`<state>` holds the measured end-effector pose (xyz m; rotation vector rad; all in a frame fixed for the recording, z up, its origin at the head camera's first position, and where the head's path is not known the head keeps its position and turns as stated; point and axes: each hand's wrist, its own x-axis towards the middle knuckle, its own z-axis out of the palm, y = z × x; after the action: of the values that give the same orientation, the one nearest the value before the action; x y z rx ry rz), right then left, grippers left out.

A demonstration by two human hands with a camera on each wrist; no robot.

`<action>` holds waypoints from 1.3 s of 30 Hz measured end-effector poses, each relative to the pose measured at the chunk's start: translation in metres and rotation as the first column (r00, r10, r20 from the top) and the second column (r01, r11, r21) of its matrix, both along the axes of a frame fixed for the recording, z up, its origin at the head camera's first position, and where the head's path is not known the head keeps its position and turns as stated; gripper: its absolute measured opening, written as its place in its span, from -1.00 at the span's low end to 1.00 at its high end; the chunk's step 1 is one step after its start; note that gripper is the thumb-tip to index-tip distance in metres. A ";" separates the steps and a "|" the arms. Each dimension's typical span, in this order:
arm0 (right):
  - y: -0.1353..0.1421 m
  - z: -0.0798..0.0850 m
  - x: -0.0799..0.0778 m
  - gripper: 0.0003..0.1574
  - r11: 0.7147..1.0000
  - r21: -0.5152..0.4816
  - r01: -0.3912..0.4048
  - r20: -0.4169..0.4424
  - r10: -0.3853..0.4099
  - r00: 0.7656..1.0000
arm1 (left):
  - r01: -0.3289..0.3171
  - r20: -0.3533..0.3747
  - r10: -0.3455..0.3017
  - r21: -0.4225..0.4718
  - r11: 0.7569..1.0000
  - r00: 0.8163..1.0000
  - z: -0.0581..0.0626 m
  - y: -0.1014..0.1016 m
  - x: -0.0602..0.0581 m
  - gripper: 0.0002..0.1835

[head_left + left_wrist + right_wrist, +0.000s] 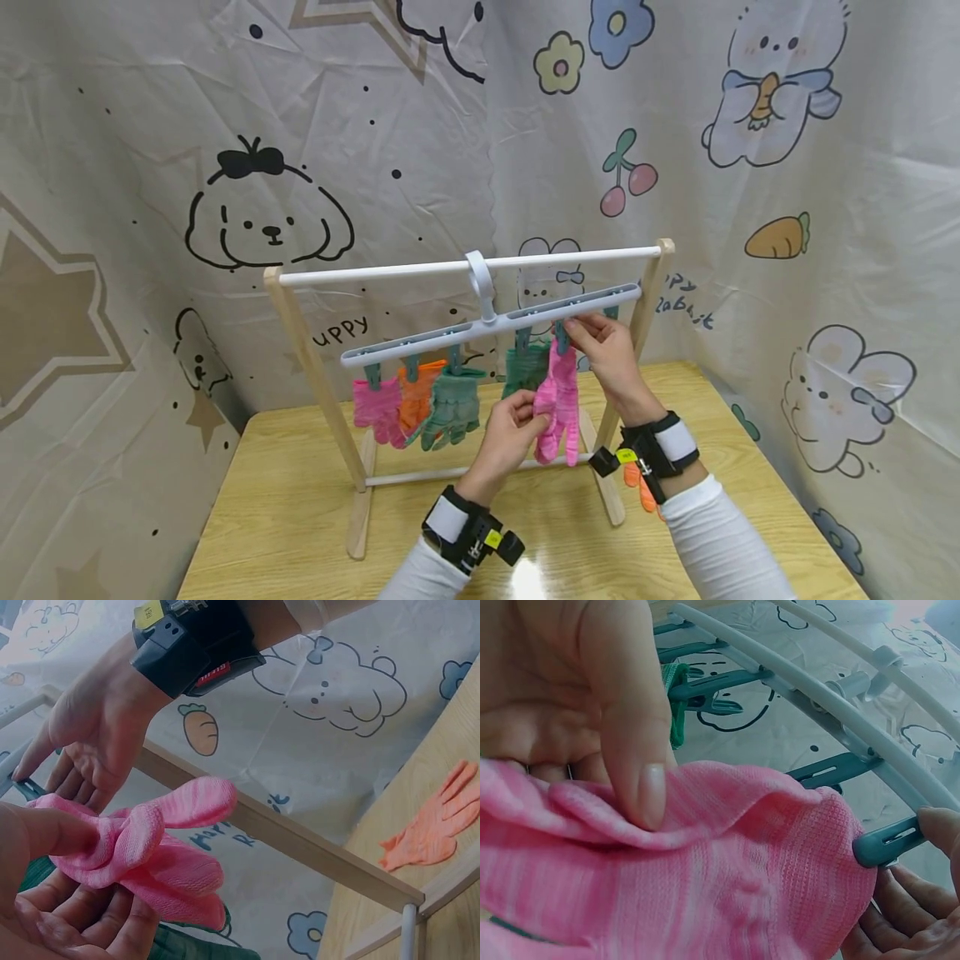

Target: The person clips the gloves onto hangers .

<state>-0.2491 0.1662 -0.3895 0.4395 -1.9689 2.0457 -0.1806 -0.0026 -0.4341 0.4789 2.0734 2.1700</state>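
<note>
A pink knit glove (557,404) hangs fingers down from a teal clip (891,841) near the right end of a pale grey clip hanger (491,325). My left hand (512,435) pinches the glove's fabric between thumb and fingers, partway down its side. Up at the cuff, my right hand (606,354) grips the clip, thumb on its outer end in the right wrist view. The clip's tip meets the cuff edge. Just left of this glove hangs a green glove (525,368), partly hidden behind it.
A wooden rack (307,367) with white bars carries the hanger, which tilts lower at its left end. Clipped there are a pink glove (377,410), an orange glove (420,392) and a green glove (454,406). Another orange glove (431,825) lies on the table (285,492) at right.
</note>
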 end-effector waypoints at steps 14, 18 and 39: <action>0.002 -0.010 0.002 -0.45 0.997 0.048 0.057 -0.029 -0.056 0.998 | 0.011 -0.003 -0.011 0.008 1.000 1.000 -0.006 0.002 0.003 -0.74; 0.003 -0.013 0.005 -0.46 0.991 0.104 0.085 -0.037 -0.081 0.996 | 0.010 0.016 -0.010 0.006 1.000 1.000 -0.007 0.001 0.004 -0.71; 0.006 -0.036 0.015 -0.31 0.979 0.190 0.067 0.011 -0.070 0.997 | 0.038 0.060 -0.037 -0.004 0.999 0.997 -0.042 0.000 -0.009 -0.47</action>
<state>-0.2341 0.1719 -0.4257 0.3881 -2.1681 1.8344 -0.1899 -0.0021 -0.4763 0.4427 2.0222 2.1307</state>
